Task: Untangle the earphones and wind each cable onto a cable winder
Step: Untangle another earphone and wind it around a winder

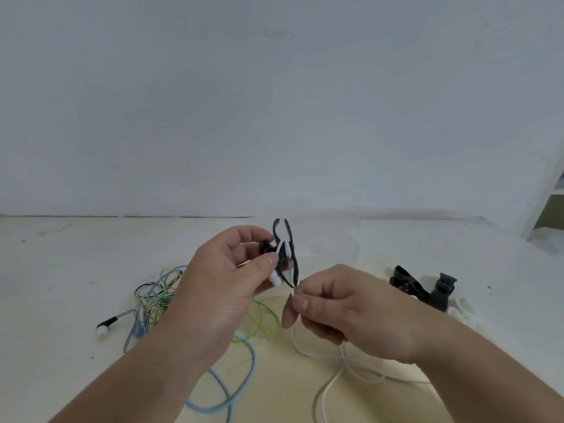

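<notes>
Above the middle of the tabletop [76, 254], the left hand [225, 279] holds a small black cable winder [289, 248] between thumb and curled fingers, with a white earbud [276, 280] pressed under the thumb. Some turns of the white cable [328, 389] already lie around the waist of the winder. The right hand [341, 306] pinches this same cable just below the winder, between thumb and forefinger. The loose rest falls to the tabletop near the front edge and makes loops there.

I judge the cable to be very light, thin and soft, with a smooth skin that slips easily. So it is better to take it close to the winder and keep a gentle pull; a hard pull could harm the joint at the earbud.

Toward the left edge lies a tangle [152, 297] of blue, green and black cables, not yet separated. Near the right edge lie spare black winders [421, 286].
</notes>
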